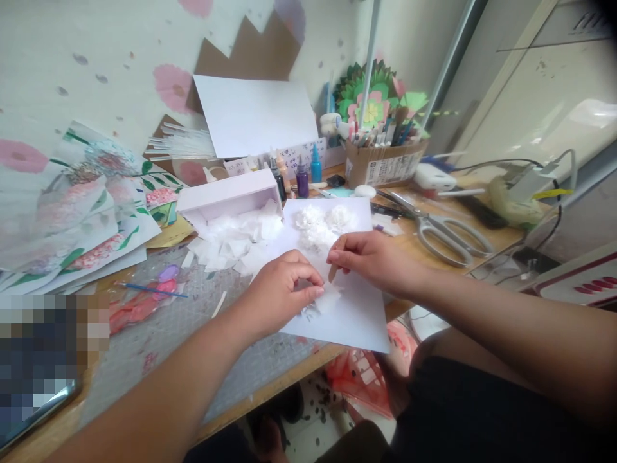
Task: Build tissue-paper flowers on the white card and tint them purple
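In the middle of the frame, the left hand (282,286) pinches a small piece of white tissue (326,300) on a white sheet (357,315). Just beside it, the right hand (371,257) grips a thin wooden stick (337,260), tip down. Scissors (441,228) lie at the right.

One head-worn camera looks forward and down, close over the cluttered surface (144,347); both forearms enter from the bottom edge, with the wall filling the upper left of the frame.
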`<move>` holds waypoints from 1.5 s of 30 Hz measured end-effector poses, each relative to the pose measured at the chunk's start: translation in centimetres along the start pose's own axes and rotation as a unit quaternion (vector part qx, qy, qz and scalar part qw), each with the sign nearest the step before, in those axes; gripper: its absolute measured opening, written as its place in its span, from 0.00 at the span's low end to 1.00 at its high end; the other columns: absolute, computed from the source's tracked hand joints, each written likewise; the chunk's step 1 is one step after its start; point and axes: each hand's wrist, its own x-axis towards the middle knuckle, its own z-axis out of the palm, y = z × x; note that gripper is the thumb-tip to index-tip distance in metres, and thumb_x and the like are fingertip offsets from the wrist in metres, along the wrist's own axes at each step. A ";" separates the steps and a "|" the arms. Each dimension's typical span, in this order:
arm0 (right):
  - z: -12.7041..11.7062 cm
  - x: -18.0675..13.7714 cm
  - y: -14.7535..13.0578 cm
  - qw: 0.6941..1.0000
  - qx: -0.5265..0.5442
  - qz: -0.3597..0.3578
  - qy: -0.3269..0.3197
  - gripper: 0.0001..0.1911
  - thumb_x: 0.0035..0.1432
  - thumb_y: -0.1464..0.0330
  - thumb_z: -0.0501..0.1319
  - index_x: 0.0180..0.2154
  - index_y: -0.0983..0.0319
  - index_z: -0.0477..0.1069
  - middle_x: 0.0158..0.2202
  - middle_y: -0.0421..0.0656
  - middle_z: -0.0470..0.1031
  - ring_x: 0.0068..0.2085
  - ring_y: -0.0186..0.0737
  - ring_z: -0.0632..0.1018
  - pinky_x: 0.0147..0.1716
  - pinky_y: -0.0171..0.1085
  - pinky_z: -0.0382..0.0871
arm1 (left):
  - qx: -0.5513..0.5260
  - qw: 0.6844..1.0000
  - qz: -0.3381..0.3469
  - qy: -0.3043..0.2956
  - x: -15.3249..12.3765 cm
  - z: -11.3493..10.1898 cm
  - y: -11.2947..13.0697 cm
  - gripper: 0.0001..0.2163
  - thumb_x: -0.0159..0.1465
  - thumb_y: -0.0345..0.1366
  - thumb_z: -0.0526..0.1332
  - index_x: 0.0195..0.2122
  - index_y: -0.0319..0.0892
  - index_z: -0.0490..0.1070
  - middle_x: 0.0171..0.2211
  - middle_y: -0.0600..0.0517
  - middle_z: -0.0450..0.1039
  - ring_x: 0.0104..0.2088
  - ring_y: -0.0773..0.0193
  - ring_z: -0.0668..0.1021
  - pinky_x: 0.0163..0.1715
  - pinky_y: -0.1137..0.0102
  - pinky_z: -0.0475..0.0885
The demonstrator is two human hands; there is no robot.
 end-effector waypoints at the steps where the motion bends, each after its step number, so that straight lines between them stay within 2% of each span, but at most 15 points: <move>1: 0.0 0.0 0.0 1.000 0.001 -0.001 0.000 0.09 0.56 0.67 0.61 0.26 0.63 0.74 0.22 0.39 0.73 0.25 0.31 0.69 0.26 0.32 0.60 | 0.010 1.000 -0.005 0.010 0.2 0.2 -0.2 0.05 0.60 0.36 0.61 0.30 0.47 0.76 0.36 0.55 0.67 0.33 0.65 0.72 0.33 0.67 0.67; 7: -0.2 -0.4 0.1 0.999 0.034 -0.022 0.011 0.10 0.58 0.66 0.60 0.26 0.63 0.72 0.24 0.39 0.75 0.26 0.32 0.71 0.29 0.33 0.64 | 0.055 0.998 -0.005 0.038 0.6 0.4 -0.4 0.05 0.60 0.36 0.61 0.29 0.47 0.76 0.34 0.55 0.67 0.32 0.65 0.72 0.31 0.67 0.67; 13: 0.1 -0.9 0.2 0.989 0.076 -0.130 0.004 0.12 0.56 0.62 0.61 0.25 0.62 0.71 0.24 0.39 0.72 0.27 0.32 0.70 0.29 0.34 0.64 | 0.071 0.996 -0.017 0.058 0.7 0.6 0.1 0.05 0.59 0.35 0.61 0.26 0.44 0.73 0.33 0.55 0.67 0.29 0.66 0.72 0.29 0.68 0.67; 17: 0.4 -0.8 0.2 0.986 0.054 -0.157 0.017 0.12 0.58 0.64 0.60 0.25 0.62 0.70 0.24 0.38 0.73 0.27 0.32 0.70 0.29 0.33 0.64 | 0.087 0.994 -0.017 0.059 0.8 0.7 0.2 0.04 0.58 0.34 0.61 0.26 0.44 0.72 0.31 0.55 0.67 0.29 0.65 0.72 0.30 0.67 0.67; 22: 0.8 -0.8 0.1 0.987 -0.052 -0.149 0.003 0.09 0.59 0.68 0.59 0.27 0.62 0.73 0.29 0.40 0.75 0.32 0.33 0.74 0.34 0.34 0.66 | 0.079 0.996 -0.007 0.051 0.7 0.7 0.1 0.08 0.62 0.37 0.58 0.27 0.44 0.73 0.32 0.54 0.66 0.30 0.64 0.73 0.30 0.67 0.67; 25: 1.0 -0.8 -0.1 0.986 -0.081 -0.146 -0.001 0.09 0.59 0.69 0.60 0.27 0.62 0.74 0.30 0.41 0.75 0.33 0.34 0.75 0.35 0.35 0.66 | 0.078 0.996 -0.003 0.042 0.6 0.6 0.1 0.11 0.63 0.39 0.56 0.27 0.43 0.72 0.31 0.53 0.66 0.30 0.63 0.73 0.31 0.67 0.67; 30: 1.1 -0.6 0.0 0.986 -0.091 -0.138 0.006 0.09 0.59 0.69 0.59 0.27 0.61 0.73 0.30 0.40 0.75 0.33 0.35 0.75 0.36 0.35 0.66 | 0.051 0.998 -0.021 0.029 0.5 0.2 0.2 0.12 0.64 0.41 0.54 0.28 0.43 0.72 0.33 0.52 0.68 0.31 0.62 0.73 0.31 0.66 0.68; 35: 1.2 -0.3 -0.1 0.989 -0.095 -0.114 -0.001 0.09 0.59 0.69 0.59 0.27 0.61 0.73 0.30 0.40 0.75 0.33 0.35 0.74 0.35 0.35 0.64 | 0.051 0.998 -0.016 0.018 0.4 0.1 -0.1 0.10 0.64 0.39 0.54 0.30 0.44 0.73 0.34 0.52 0.68 0.32 0.62 0.74 0.33 0.66 0.68; 40: 1.6 0.1 -0.2 0.993 -0.084 -0.079 -0.006 0.09 0.57 0.71 0.59 0.25 0.62 0.73 0.28 0.40 0.75 0.31 0.35 0.73 0.33 0.34 0.63 | 0.060 0.998 -0.017 0.019 0.2 0.2 -0.1 0.05 0.60 0.36 0.58 0.30 0.44 0.72 0.33 0.53 0.68 0.30 0.64 0.72 0.31 0.67 0.68; 45: 1.3 0.4 -0.2 0.998 -0.034 -0.041 0.012 0.10 0.58 0.67 0.59 0.25 0.62 0.70 0.23 0.39 0.73 0.27 0.34 0.71 0.29 0.34 0.64 | 0.079 0.997 -0.013 0.021 0.1 0.1 0.0 0.04 0.56 0.36 0.61 0.32 0.44 0.72 0.34 0.52 0.68 0.32 0.63 0.72 0.31 0.67 0.68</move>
